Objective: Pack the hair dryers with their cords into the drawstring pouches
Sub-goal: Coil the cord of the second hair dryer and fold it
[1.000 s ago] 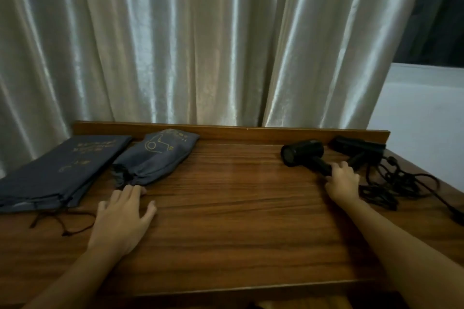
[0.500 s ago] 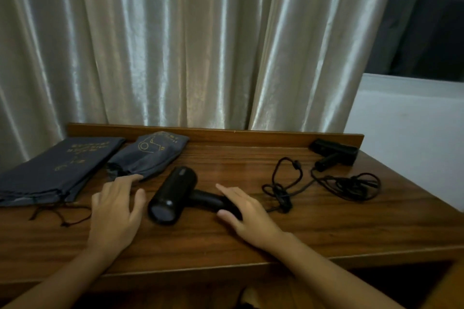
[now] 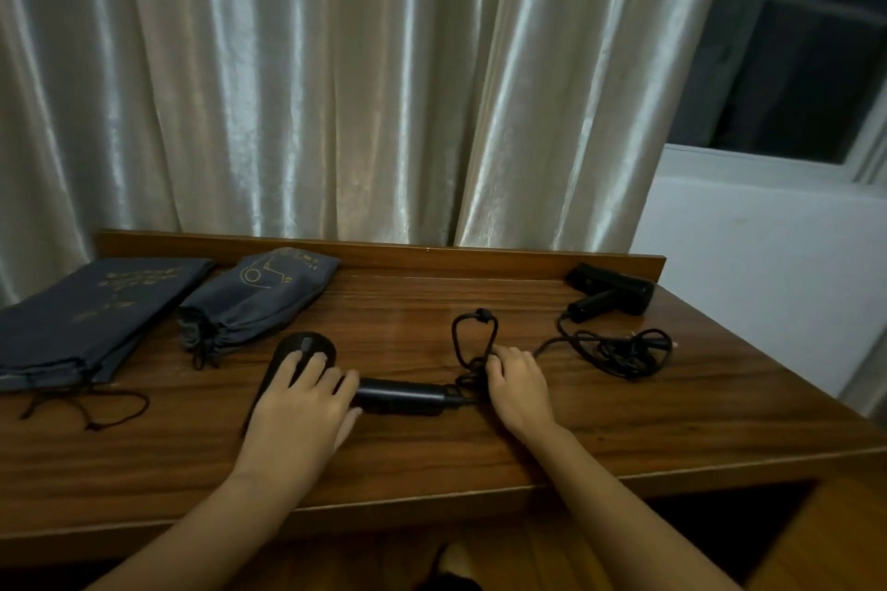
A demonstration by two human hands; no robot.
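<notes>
Head cam view, left to right: pouches point(image 3: 259, 298) lie just beyond the left hand point(image 3: 300, 403), which rests spread over the barrel of the near hair dryer point(image 3: 398, 396). Its handle runs sideways between both hands, so either one reaches it. The right hand point(image 3: 516, 384) touches the cord point(image 3: 473, 341) at the handle's end; pinching or just resting, I can't tell. Half a second ago the right hand covered the handle and the left lay flat on the wood beside the barrel.

A: left hand point(image 3: 300, 403) covers most of the near dryer point(image 3: 398, 395) barrel. Flat pouch point(image 3: 91, 312) clipped at left edge.
B: pouch print too small to read. Right hand point(image 3: 518, 382) fingertips hidden in cord point(image 3: 473, 341).
</notes>
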